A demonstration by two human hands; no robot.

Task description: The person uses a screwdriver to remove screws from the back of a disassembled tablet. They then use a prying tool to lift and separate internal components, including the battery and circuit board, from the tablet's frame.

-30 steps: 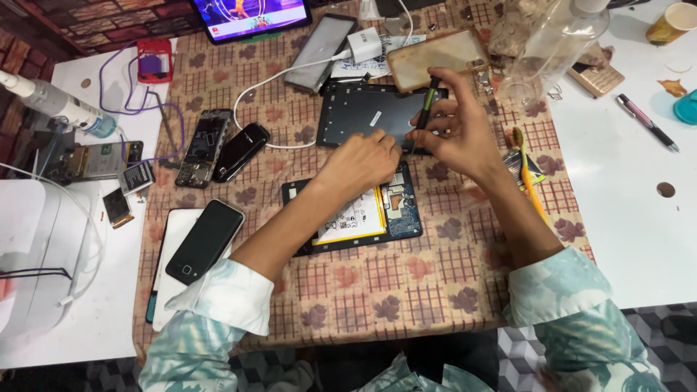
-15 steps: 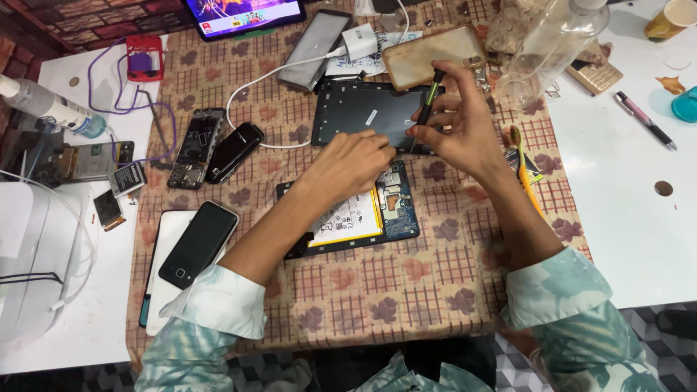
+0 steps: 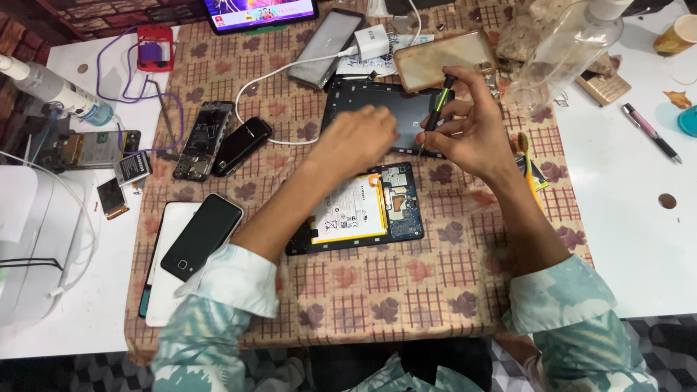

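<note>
the tablecloth [image 3: 406, 290] is brown with a checked, leaf-print pattern. the screwdriver [image 3: 435, 116] has a green and black handle. the opened tablet [image 3: 363, 210] shows a white battery and blue board. the sleeves [image 3: 573, 319] are pale teal, leaf-patterned, with white cuffs.

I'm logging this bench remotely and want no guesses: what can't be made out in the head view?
- Screwdriver tip: too small to tell if it touches the dark back panel.
- Left hand: motion-blurred; its fingers and any contact with the panel unclear.
- Opened tablet: the left forearm covers its left part.
- Screen at the top: cut off by the frame edge.
</note>
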